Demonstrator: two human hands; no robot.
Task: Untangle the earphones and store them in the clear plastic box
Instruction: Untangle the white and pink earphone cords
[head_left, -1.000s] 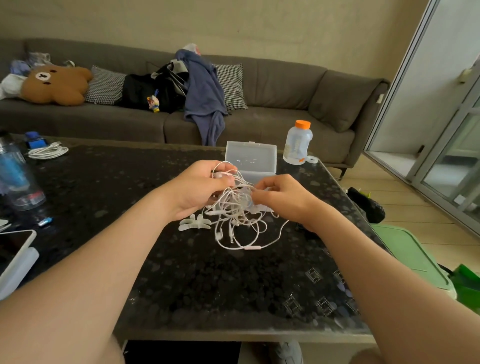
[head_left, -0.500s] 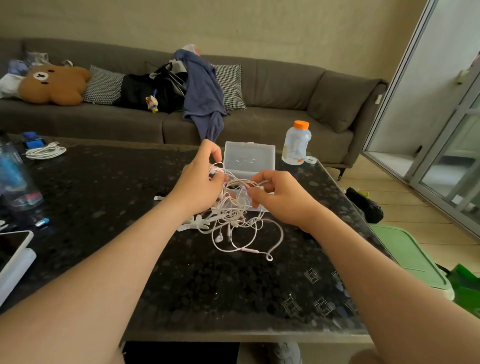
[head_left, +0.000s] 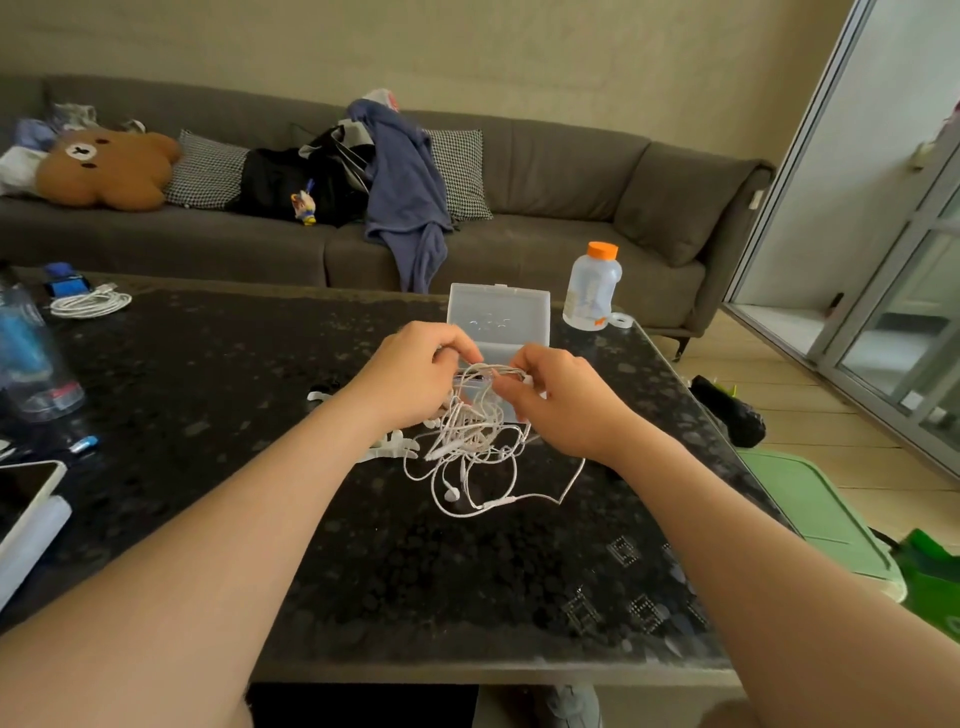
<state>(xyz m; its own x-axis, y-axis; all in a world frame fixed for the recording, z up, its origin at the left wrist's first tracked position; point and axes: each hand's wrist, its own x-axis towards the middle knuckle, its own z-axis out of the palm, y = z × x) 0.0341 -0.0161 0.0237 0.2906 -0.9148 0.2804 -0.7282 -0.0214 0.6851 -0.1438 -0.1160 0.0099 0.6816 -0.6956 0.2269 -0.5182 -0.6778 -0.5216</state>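
Both hands pinch the tangled white earphones (head_left: 475, 441) above the dark table (head_left: 218, 395): left hand (head_left: 415, 374) and right hand (head_left: 558, 400) hold the top strands with curled fingers, loops dangling onto the table. The open clear box (head_left: 498, 317) sits just beyond.

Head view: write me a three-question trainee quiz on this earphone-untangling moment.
1. True or false: the earphones are coiled neatly inside the clear plastic box.
2. Left hand, right hand: which grips the tangle? A: left only. B: right only. C: both.
3. Fill in: the bottle beside the box has an ___ cap.

Key: 1 false, they are still tangled, in front of the box; 2 C; 3 orange.
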